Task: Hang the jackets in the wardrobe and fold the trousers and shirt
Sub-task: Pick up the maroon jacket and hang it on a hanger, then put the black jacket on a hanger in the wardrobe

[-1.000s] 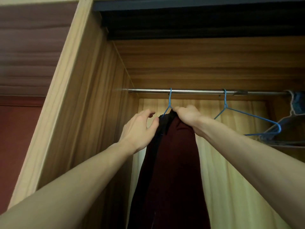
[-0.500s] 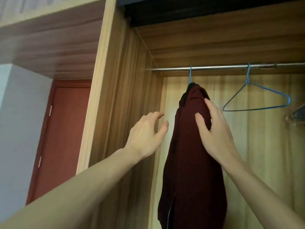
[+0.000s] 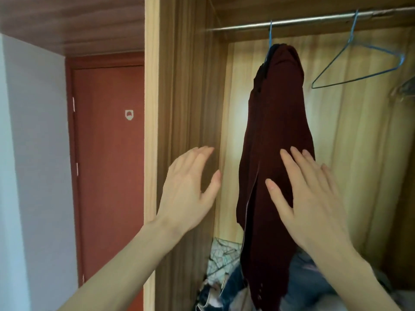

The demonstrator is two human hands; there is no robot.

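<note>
Two blue hangers [image 3: 270,39] [image 3: 357,61], one maroon jacket [image 3: 276,142], two hands [image 3: 188,187] [image 3: 312,198]

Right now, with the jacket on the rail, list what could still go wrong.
1. The jacket hangs bunched on its hanger; it may slip off onto the clothes below.
2. The right hand lies against the cloth; a push might swing it into the empty hanger.
</note>
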